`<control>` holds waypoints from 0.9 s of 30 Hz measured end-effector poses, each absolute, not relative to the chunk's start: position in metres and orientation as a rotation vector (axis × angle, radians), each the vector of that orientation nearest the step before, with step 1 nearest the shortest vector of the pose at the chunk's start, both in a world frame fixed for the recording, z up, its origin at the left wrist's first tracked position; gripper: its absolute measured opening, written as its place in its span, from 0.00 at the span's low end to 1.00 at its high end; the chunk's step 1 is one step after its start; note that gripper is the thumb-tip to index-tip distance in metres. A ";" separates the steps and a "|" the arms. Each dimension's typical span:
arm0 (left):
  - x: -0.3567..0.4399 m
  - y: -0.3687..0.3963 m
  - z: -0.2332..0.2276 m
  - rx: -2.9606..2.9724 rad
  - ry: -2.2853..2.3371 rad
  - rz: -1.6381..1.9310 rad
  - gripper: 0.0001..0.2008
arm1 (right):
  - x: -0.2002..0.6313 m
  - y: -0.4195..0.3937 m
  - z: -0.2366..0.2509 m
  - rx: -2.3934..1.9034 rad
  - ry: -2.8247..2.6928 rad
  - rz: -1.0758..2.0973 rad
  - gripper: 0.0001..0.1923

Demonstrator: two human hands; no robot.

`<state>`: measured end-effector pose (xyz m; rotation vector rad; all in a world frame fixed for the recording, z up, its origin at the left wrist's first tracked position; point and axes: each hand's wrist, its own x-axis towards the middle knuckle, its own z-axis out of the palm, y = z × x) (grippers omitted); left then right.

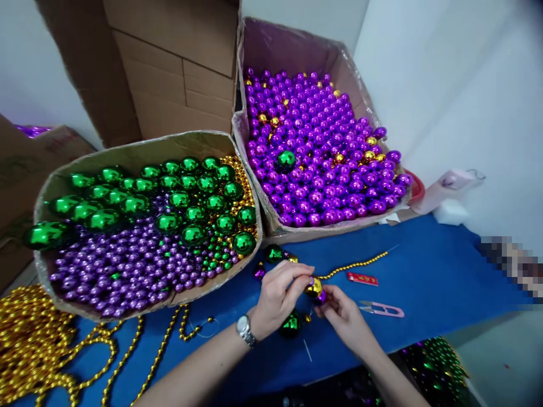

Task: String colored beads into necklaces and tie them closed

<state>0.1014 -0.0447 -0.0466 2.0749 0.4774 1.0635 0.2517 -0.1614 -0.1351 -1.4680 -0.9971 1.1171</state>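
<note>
My left hand (278, 297), a watch on its wrist, pinches a gold ball (314, 287) from the left. My right hand (345, 316) holds a purple bead (321, 298) just under that gold ball, fingertips meeting the left hand's. A thin gold bead strand (354, 265) runs from the hands toward the right across the blue table (424, 265). A large green ball (291, 324) lies below the hands, and another green ball (274, 254) sits above them.
A cardboard box (139, 150) of green, purple and gold beads stands left. A second box (297, 51) of purple balls stands behind. Gold bead strands (34, 339) pile at lower left. Pink snips (384, 309) and a red label (362, 278) lie to the right.
</note>
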 end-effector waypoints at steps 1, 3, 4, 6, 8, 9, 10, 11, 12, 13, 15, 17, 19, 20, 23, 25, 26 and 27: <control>0.105 -0.043 -0.053 2.129 0.408 1.118 0.09 | 0.251 -0.162 -0.137 -1.480 -1.008 1.106 0.11; 0.111 -0.042 -0.061 2.237 0.244 1.186 0.10 | 0.250 -0.162 -0.140 -1.510 -1.039 1.076 0.11; 0.113 -0.042 -0.064 2.280 0.179 1.183 0.11 | 0.250 -0.162 -0.140 -1.529 -1.060 1.057 0.12; 0.115 -0.043 -0.062 2.328 0.156 1.107 0.10 | 0.254 -0.163 -0.139 -1.572 -1.121 1.005 0.12; 0.116 -0.044 -0.054 2.319 0.244 1.015 0.08 | 0.261 -0.164 -0.132 -1.620 -1.183 0.924 0.14; 0.116 -0.044 -0.047 2.303 0.289 0.984 0.07 | 0.265 -0.164 -0.127 -1.642 -1.206 0.878 0.15; 0.116 -0.044 -0.040 2.284 0.324 0.972 0.06 | 0.270 -0.164 -0.119 -1.661 -1.220 0.835 0.16; 0.116 -0.043 -0.032 2.265 0.343 0.974 0.06 | 0.274 -0.164 -0.109 -1.678 -1.229 0.792 0.17; 0.117 -0.042 -0.024 2.247 0.349 0.987 0.06 | 0.276 -0.163 -0.099 -1.689 -1.240 0.751 0.17; 0.118 -0.041 -0.016 2.231 0.345 1.000 0.05 | 0.277 -0.161 -0.087 -1.694 -1.256 0.713 0.17; 0.122 -0.039 -0.001 2.204 0.318 1.028 0.05 | 0.275 -0.157 -0.064 -1.689 -1.331 0.618 0.16; 0.127 -0.037 0.012 2.179 0.293 1.056 0.05 | 0.268 -0.153 -0.047 -1.640 -1.436 0.593 0.15; 0.131 -0.035 0.023 2.144 0.303 1.093 0.05 | 0.260 -0.151 -0.039 -1.584 -1.506 0.636 0.12; 0.132 -0.034 0.028 2.115 0.321 1.115 0.05 | 0.257 -0.151 -0.039 -1.569 -1.512 0.667 0.11; 0.128 -0.031 0.034 1.996 0.403 1.154 0.05 | 0.257 -0.155 -0.042 -1.586 -1.457 0.734 0.10; 0.121 -0.032 0.029 1.924 0.473 1.124 0.07 | 0.261 -0.159 -0.043 -1.604 -1.427 0.740 0.11; 0.117 -0.035 0.022 1.917 0.511 1.076 0.08 | 0.263 -0.162 -0.041 -1.612 -1.413 0.733 0.11; 0.113 -0.038 0.013 1.942 0.540 1.007 0.10 | 0.265 -0.164 -0.038 -1.618 -1.396 0.730 0.11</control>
